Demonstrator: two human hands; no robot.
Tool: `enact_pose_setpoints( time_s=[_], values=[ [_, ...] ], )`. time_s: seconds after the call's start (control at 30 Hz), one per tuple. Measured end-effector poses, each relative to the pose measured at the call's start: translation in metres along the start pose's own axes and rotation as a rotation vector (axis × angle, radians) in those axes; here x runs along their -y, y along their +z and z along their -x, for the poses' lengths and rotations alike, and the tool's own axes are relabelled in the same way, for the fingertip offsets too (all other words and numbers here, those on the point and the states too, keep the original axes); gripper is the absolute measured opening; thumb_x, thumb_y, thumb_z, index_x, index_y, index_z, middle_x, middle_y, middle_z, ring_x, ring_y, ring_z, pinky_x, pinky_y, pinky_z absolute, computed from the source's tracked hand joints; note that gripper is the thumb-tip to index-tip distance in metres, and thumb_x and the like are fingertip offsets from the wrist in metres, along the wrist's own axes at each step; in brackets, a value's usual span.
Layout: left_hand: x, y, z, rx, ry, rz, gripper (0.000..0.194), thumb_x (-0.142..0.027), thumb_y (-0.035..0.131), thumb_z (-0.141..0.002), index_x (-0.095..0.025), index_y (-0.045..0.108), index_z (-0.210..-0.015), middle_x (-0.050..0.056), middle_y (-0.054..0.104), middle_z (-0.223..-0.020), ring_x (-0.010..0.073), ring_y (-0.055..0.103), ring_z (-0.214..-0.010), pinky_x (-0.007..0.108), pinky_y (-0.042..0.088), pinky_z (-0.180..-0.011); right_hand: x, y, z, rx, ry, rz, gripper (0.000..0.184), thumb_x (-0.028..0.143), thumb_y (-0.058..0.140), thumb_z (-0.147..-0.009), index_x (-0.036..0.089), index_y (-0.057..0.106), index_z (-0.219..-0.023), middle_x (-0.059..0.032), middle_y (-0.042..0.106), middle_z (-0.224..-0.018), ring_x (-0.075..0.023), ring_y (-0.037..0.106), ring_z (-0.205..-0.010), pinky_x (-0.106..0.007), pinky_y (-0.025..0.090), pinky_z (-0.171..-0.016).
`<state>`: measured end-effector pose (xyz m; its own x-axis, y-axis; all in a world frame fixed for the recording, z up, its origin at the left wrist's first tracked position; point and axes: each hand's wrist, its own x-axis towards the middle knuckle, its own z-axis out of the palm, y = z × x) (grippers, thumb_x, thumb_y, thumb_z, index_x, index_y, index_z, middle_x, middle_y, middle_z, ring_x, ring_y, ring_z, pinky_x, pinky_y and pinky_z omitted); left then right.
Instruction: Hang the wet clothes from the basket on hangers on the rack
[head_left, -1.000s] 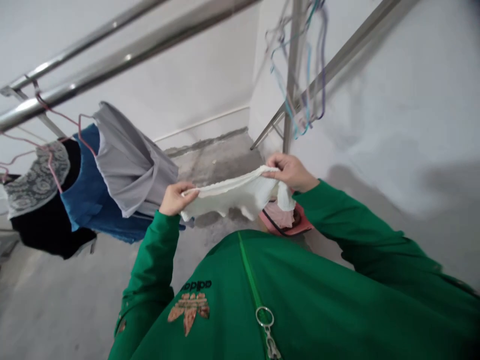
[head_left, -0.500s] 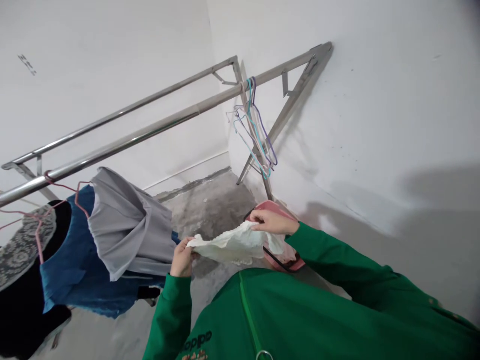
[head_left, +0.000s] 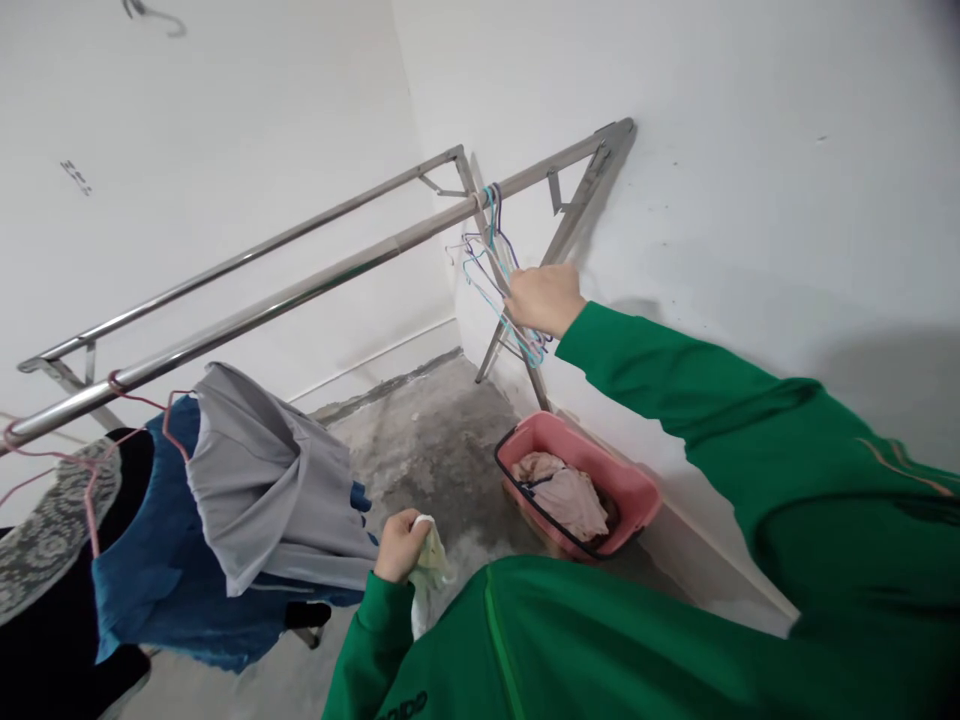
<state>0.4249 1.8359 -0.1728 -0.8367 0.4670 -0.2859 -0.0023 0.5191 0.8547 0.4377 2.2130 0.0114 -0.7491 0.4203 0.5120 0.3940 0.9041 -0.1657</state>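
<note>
In the head view my left hand (head_left: 400, 546) is closed on a bunched pale cloth garment (head_left: 431, 567), which hangs down in front of my green jacket. Farther up, my right hand (head_left: 546, 298) is curled round the side of the clothes hangers (head_left: 491, 262) on the rack. Blue, purple and pale hangers overlap there, and my fingers partly hide them; which one I grip is hard to make out. The hangers' hooks still sit over the metal rail (head_left: 442, 215).
A pink basket (head_left: 634, 500) with crumpled light pink clothing (head_left: 566, 500) stands on the floor by the wall. On the left, a grey garment (head_left: 277, 480), a blue one (head_left: 150, 570) and a black one with lace hang from pink hangers (head_left: 91, 500). The rack's leg (head_left: 536, 385) slants near the basket.
My right hand has let go of the pale garment and moved up to the hangers. The garment now hangs from my left hand alone, lower down, and the basket has come into fuller view.
</note>
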Motion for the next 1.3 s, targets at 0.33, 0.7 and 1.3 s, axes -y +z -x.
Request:
enact_pose_setpoints(
  time_s=[0.33,0.7,1.3],
  values=[
    [0.013,-0.012,0.005,-0.066,-0.053,0.2,0.058,-0.072,0.067,-0.052,-0.015,0.057,-0.056,0.001,0.055,-0.053,0.0125,0.047,-0.053,0.024,0.036,-0.053,-0.016,-0.016,-0.008,-0.156,0.058,-0.34,0.017,0.029,0.054,-0.083,0.017,0.056,-0.071,-0.0077,0.055,-0.065,-0.021,0.053,-0.072,-0.033,0.039,-0.069],
    [-0.01,-0.014,-0.002,-0.199,-0.049,0.399,0.059,-0.07,0.076,-0.043,-0.014,0.065,-0.059,-0.001,0.06,-0.051,0.011,0.051,-0.049,0.023,0.039,-0.05,-0.004,0.043,0.188,-0.043,0.099,-1.147,0.026,0.047,0.057,-0.086,0.023,0.047,-0.09,0.0036,0.047,-0.064,-0.0119,0.046,-0.051,-0.027,0.039,-0.052],
    [-0.015,-0.034,-0.016,-0.235,0.059,0.252,0.037,-0.049,0.07,-0.072,-0.013,0.072,-0.072,-0.002,0.063,-0.06,0.0119,0.056,-0.063,0.022,0.043,-0.064,0.03,0.047,0.215,0.651,-0.168,-0.975,0.033,0.047,0.049,-0.09,0.023,0.068,-0.078,-0.0014,0.067,-0.076,-0.017,0.061,-0.07,-0.031,0.049,-0.065]
  ],
)
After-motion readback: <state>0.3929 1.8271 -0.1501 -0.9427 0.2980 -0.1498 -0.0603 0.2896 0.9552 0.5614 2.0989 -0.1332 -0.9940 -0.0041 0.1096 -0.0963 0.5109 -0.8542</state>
